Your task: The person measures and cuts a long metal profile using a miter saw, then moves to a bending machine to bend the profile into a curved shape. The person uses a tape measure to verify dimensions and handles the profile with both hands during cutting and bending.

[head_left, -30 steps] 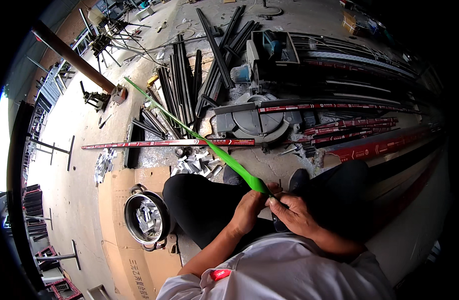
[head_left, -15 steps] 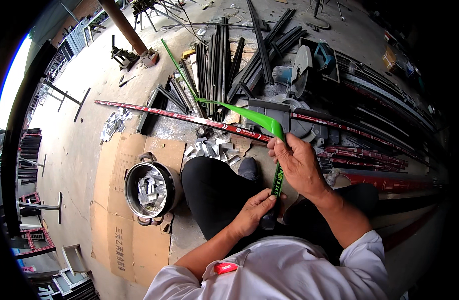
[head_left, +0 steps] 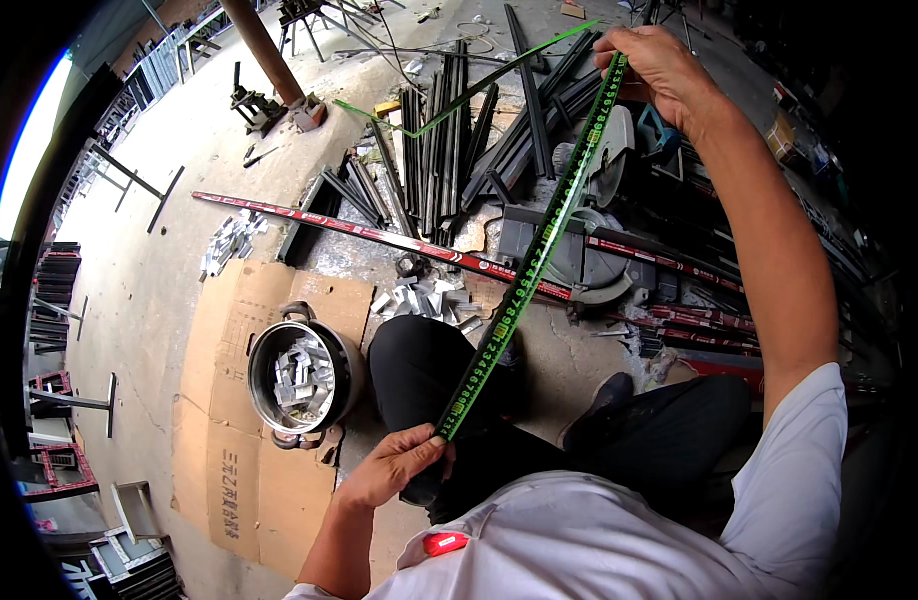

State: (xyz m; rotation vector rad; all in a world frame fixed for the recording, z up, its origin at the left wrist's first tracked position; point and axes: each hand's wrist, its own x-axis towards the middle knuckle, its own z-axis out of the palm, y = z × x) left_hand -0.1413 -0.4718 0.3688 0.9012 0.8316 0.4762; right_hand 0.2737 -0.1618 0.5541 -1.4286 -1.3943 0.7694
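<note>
Holding tape slantwise, hands wide apart

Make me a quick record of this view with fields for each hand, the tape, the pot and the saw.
Left hand: gripping the near end of the stretched section
Right hand: raised, gripping the far end of that section
Measuring tape: black with green markings, running diagonally between the hands; more of it extends beyond the right hand
Pot: upright on a cardboard sheet, holding cut metal pieces
Saw: round grey base, partly behind the tape
</note>
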